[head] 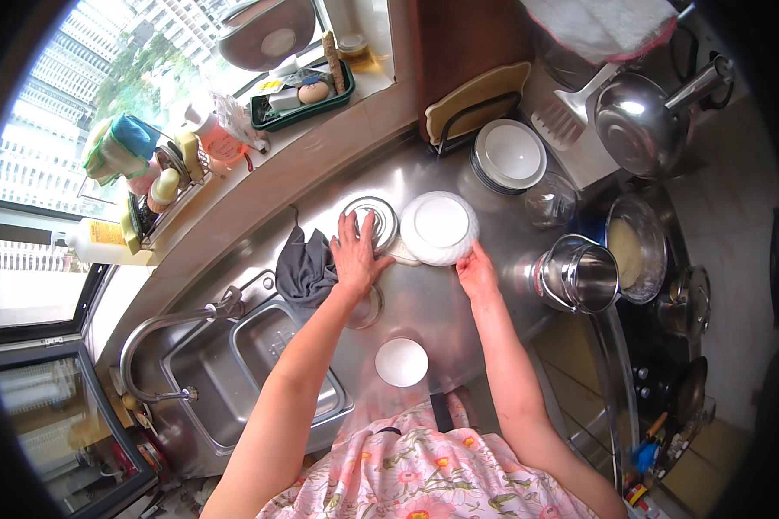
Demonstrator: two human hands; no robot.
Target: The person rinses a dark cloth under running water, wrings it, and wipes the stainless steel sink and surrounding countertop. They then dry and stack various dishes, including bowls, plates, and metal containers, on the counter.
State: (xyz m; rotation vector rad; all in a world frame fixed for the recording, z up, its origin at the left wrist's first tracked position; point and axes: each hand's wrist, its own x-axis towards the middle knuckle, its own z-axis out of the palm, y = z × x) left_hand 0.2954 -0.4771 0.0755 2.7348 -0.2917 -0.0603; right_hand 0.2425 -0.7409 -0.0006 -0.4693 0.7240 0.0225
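My left hand (354, 254) lies with its fingers spread over a round lid with concentric rings (382, 224), hiding part of it. To its right a white textured bowl (438, 227) rests bottom up, overlapping the edge of a flat cream-coloured board (406, 252). At the bowl's near right rim, the fingers of my right hand (477, 269) grip the edge. A small white bowl (401, 362) stands nearer to me on the steel counter (428, 305). Beside my left wrist is a dark grey cloth (305, 269). Under that wrist a round clear item (367, 308) is partly covered.
A steel sink (214, 389) with a curved faucet (130, 350) is at left. Stacked white bowls (511, 154), a glass bowl (550, 200), a steel pot (587, 272) and a bowl of dough (630, 250) stand at right. Toiletries and a green tray (305, 107) line the windowsill.
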